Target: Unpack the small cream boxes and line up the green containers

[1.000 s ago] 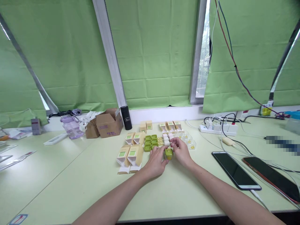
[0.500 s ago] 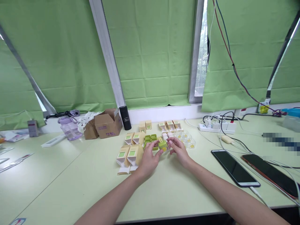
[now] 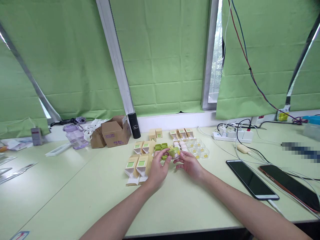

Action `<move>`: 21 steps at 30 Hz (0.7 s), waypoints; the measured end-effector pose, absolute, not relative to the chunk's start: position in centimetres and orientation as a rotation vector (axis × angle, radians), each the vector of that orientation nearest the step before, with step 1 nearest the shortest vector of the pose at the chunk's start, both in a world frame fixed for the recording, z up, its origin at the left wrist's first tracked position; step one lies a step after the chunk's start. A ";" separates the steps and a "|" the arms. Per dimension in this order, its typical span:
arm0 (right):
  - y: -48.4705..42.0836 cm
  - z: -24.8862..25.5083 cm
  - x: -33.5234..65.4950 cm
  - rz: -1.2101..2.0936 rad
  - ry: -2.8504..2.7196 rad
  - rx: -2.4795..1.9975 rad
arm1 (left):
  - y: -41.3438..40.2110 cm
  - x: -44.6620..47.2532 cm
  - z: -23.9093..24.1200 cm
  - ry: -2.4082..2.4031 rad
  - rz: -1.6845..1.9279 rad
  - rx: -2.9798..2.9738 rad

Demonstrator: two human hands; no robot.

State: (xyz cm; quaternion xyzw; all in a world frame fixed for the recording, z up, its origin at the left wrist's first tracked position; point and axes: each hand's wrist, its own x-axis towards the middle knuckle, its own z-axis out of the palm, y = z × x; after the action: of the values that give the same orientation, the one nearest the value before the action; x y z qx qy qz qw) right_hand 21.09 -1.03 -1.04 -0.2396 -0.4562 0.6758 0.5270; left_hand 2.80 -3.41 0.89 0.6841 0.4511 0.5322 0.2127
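Note:
My left hand [image 3: 160, 166] and my right hand [image 3: 189, 164] are both closed around a small case [image 3: 174, 152] with a green top and a clear lower part. A pale yellow-green loop shows at its top. Fingers hide part of its sides. Just behind my left hand stand several green square pieces [image 3: 161, 146] in rows. Pale pink rounded pieces [image 3: 183, 145] lie behind my right hand, beside several clear cups [image 3: 197, 149] with yellow dots. Cardboard boxes with open flaps [image 3: 141, 164] stand left of my left hand.
More small boxes [image 3: 182, 134] stand farther back. At the left are a brown carton [image 3: 115, 134], a black bottle [image 3: 134, 125] and a purple water bottle [image 3: 75, 137]. Two phones [image 3: 252, 180] and a power strip [image 3: 232, 135] with loose cables occupy the right.
The case has tilted between my hands, so its clear lower part now shows below the green top. My right hand has shifted slightly and its fingers have come under the case.

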 end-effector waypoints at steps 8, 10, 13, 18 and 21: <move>-0.5 -1.8 21.3 1.690 -1.069 -0.571 | -3.3 2.7 0.4 1.189 1.468 1.921; -0.5 -1.9 21.3 1.703 -1.077 -0.567 | -3.2 2.7 0.4 1.190 1.465 1.925; -0.6 -1.7 21.3 1.718 -1.063 -0.560 | -3.1 2.7 0.4 1.193 1.475 1.930; -0.9 -1.1 21.3 1.694 -1.085 -0.538 | -3.0 2.6 0.5 1.205 1.482 1.867; -1.2 -0.7 21.1 1.639 -1.087 -0.515 | -3.0 2.5 0.5 1.217 1.457 1.792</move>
State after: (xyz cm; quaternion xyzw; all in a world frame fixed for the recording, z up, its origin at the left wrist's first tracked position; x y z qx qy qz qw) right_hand 21.12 -1.19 -0.75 -0.2153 -0.4546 0.6855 0.5263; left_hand 2.55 -2.95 0.50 0.6623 0.4498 0.5386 0.2626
